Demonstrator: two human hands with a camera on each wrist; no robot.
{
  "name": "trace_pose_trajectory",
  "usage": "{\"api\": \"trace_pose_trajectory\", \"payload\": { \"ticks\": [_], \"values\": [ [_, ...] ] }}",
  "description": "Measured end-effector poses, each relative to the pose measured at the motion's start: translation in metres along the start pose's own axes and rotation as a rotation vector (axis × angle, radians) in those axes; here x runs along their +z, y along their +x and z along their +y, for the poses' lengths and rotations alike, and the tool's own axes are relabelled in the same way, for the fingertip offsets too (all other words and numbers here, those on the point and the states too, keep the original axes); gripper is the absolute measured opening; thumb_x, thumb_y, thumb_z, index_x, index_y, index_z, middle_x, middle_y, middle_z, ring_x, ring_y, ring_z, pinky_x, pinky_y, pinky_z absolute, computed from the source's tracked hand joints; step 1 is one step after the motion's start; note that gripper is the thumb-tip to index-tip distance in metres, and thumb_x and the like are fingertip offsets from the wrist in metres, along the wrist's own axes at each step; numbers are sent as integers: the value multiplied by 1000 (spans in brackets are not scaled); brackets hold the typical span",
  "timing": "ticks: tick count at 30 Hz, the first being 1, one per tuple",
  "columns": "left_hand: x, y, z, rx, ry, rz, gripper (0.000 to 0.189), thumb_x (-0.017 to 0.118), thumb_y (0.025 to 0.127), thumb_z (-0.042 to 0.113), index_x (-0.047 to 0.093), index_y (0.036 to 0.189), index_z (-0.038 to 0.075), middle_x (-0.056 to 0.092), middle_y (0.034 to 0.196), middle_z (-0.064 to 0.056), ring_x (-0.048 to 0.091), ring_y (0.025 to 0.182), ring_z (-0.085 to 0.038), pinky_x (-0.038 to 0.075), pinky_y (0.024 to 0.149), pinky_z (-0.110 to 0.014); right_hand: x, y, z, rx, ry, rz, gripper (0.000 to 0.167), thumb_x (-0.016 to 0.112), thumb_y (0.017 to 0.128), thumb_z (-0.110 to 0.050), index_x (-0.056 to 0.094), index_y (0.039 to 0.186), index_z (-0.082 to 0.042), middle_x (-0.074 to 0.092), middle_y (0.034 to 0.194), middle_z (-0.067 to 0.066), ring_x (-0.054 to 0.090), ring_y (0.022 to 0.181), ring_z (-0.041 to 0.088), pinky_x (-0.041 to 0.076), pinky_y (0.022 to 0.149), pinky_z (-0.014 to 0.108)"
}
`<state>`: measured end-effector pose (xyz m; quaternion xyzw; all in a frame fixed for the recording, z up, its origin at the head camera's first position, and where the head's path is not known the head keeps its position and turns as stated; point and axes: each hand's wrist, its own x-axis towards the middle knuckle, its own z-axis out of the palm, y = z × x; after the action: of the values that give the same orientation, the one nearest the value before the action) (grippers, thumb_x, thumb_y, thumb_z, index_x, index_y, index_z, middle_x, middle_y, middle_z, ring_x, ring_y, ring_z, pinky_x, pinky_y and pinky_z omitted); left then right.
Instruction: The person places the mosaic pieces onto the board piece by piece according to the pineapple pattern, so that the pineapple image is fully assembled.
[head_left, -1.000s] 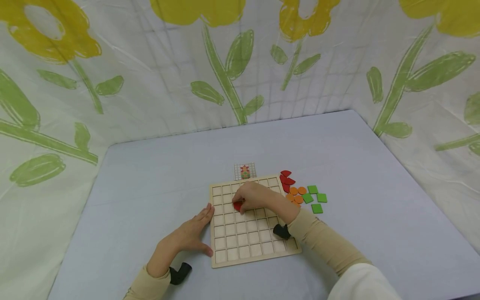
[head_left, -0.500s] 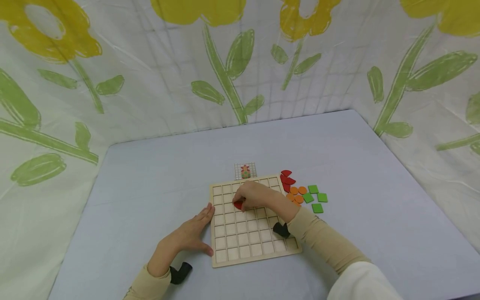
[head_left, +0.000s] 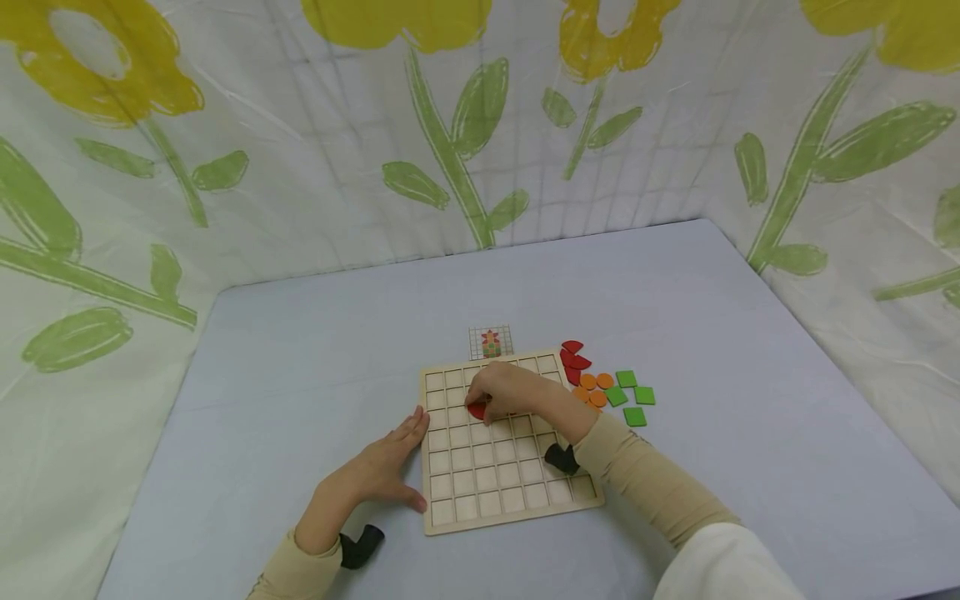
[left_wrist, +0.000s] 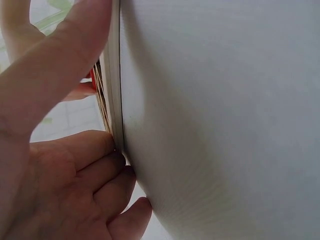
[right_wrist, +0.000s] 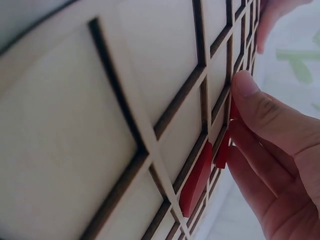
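Note:
A wooden grid board (head_left: 517, 522) lies on the table. My left hand (head_left: 378, 467) rests along its left side, fingertips on the upper part of that edge and thumb (left_wrist: 65, 55) on the lower part. Over the board's upper middle, my right hand (head_left: 512, 390) pinches a red piece (head_left: 477, 410) at the grid. Its shape is mostly hidden by the fingers. Close to that hand, the right wrist view shows another red piece (right_wrist: 196, 180) tilted in the grid and a smaller bit of red (right_wrist: 222, 150) near the fingertips.
Right of the board lie red fan-shaped pieces (head_left: 573, 360), orange discs (head_left: 604, 381) and green squares (head_left: 634, 417), several of each. A small pattern card (head_left: 491, 342) sits at the board's far edge. A flowered curtain (head_left: 315, 167) hangs behind the table.
Hardly anything differs: the right thumb and fingertips shift very slightly on the red piece. The left hand and the board stay where they were.

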<state>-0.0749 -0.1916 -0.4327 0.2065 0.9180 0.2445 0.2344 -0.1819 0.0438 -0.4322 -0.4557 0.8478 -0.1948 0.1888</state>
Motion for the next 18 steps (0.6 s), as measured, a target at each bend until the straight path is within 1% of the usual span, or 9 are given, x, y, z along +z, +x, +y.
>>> {"api": "trace_pose_trajectory", "payload": {
  "ticks": [5, 12, 18],
  "values": [
    [0, 0, 1, -1, 0, 1, 120, 92, 61, 28, 20, 149, -12, 14, 156, -29, 20, 142, -44, 23, 112, -58, 0, -1, 0, 9, 24, 10, 34, 80, 79, -8, 74, 112, -5, 72, 106, 5, 65, 96, 15, 52, 81, 21],
    [0, 1, 1, 12, 3, 3, 120, 92, 61, 29, 20, 148, -13, 14, 156, -30, 20, 142, -45, 24, 111, -59, 1, -3, 1, -15, 26, 27, 31, 79, 79, -8, 75, 110, -5, 72, 105, 5, 65, 95, 15, 52, 81, 21],
    [2, 3, -2, 6, 0, 4, 120, 92, 61, 28, 20, 149, -12, 14, 156, -29, 20, 142, -44, 24, 112, -59, -1, -5, 1, -26, 41, 44, 29, 79, 80, -9, 75, 109, -7, 72, 104, 4, 64, 93, 13, 51, 79, 20]
  ]
}}
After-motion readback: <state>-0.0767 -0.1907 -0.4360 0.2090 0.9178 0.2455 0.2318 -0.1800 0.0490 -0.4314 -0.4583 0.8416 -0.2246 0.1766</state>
